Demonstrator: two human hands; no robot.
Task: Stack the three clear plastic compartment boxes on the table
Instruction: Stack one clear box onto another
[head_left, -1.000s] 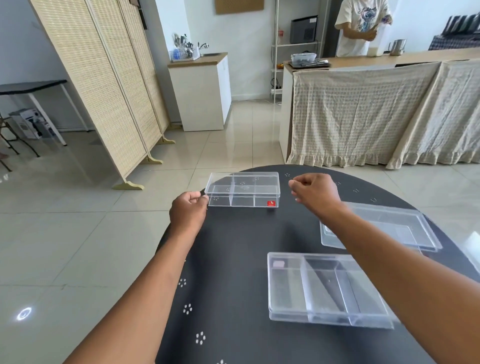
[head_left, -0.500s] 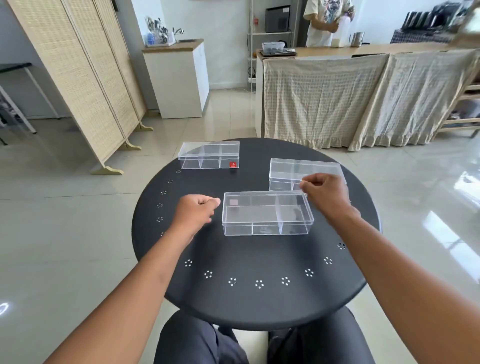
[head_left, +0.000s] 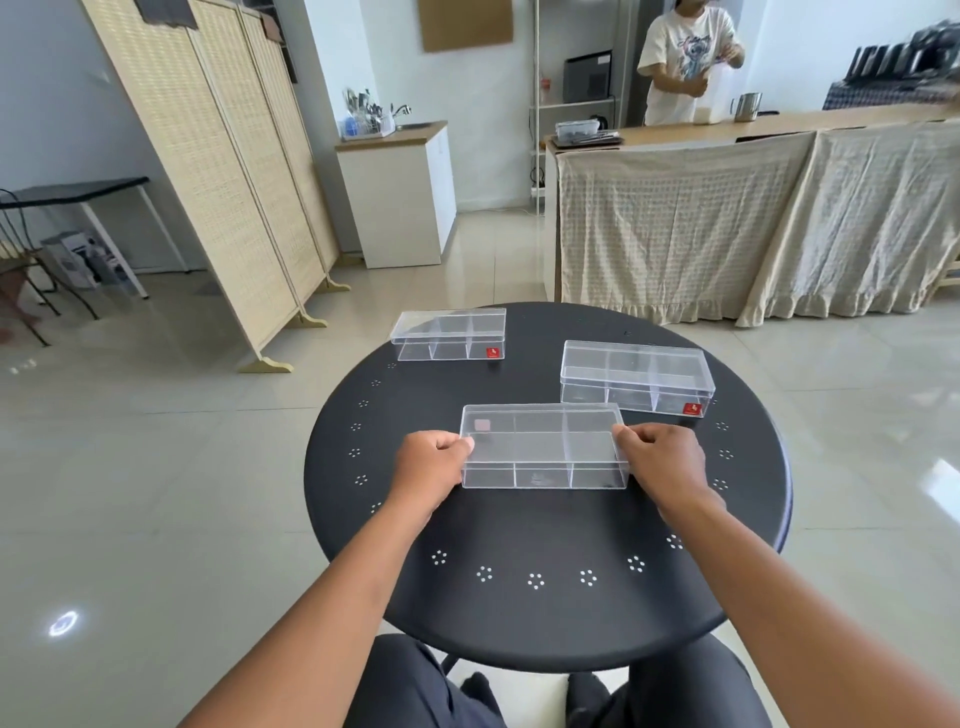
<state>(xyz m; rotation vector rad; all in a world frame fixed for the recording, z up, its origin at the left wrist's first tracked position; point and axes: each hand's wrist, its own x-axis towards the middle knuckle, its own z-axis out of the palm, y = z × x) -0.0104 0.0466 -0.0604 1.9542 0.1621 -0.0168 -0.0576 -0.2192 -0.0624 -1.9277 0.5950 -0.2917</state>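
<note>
Three clear plastic compartment boxes lie apart on the round black table (head_left: 545, 613). The near box (head_left: 543, 448) sits at the table's middle. My left hand (head_left: 431, 462) grips its left end and my right hand (head_left: 660, 460) grips its right end. A second box (head_left: 636, 376) with a red sticker rests to the right, just behind the near one. The third box (head_left: 451, 333), also with a red sticker, lies at the far left edge of the table.
A folding wicker screen (head_left: 218, 156) stands on the left. A cloth-draped counter (head_left: 753, 208) is behind the table, with a person (head_left: 680, 62) standing at it. A white cabinet (head_left: 400, 192) is at the back. My knees show under the table's near edge.
Both hands have closed in on the near box's ends; half a second ago the left hand was apart from it. The camera view has shifted back and down.
</note>
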